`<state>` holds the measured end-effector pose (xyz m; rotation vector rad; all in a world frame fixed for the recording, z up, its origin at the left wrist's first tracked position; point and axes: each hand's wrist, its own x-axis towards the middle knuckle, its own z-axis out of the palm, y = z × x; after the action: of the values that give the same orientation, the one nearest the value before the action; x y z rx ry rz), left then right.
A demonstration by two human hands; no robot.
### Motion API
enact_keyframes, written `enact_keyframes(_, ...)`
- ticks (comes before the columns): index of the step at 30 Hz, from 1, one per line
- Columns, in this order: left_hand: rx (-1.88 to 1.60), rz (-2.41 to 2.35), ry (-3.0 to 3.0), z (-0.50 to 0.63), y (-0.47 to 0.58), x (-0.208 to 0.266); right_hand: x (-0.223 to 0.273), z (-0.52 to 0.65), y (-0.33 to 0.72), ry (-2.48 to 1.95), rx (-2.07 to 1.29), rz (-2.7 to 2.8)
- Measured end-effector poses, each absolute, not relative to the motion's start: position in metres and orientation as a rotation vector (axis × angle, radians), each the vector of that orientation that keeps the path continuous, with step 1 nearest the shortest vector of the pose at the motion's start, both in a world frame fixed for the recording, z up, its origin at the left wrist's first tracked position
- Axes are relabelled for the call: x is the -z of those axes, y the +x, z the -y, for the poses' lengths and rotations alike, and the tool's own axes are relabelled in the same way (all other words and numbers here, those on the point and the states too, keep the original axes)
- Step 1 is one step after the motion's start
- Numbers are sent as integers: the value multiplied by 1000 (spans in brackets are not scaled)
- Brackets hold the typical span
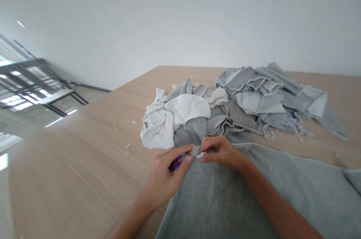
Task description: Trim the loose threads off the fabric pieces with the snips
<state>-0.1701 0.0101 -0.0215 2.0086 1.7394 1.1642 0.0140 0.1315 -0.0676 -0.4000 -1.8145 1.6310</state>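
My left hand [165, 177] is closed around small purple-handled thread snips [176, 164], their metal blades pointing right. Close to the blade tips, my right hand [224, 152] pinches a small white bit [200, 155], perhaps a label or trim end, at the upper edge of a large grey cloth [222, 197]. The cloth spreads from under both hands toward the front and the right, with a pale edging along its border. Whether the blades touch the white bit cannot be made out.
Beyond my hands lies a heap of white and grey fabric pieces [187, 107]. More folded grey cloths [254, 85] are piled to its right, with loose strings. Small white scraps [128, 146] dot the wooden table [84, 167]. A pale wall [180, 24] rises behind.
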Motion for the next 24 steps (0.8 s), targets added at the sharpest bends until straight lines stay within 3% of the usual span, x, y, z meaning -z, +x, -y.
enact_keyframes(9, -1234, -1812, 2004, -7, -173, 17, 56, -123, 5, -552, -1489, 1645)
enact_keyframes(24, -1244, -1876, 2038, -4, -178, 13, 67, -109, -12, -670, -1601, 1456)
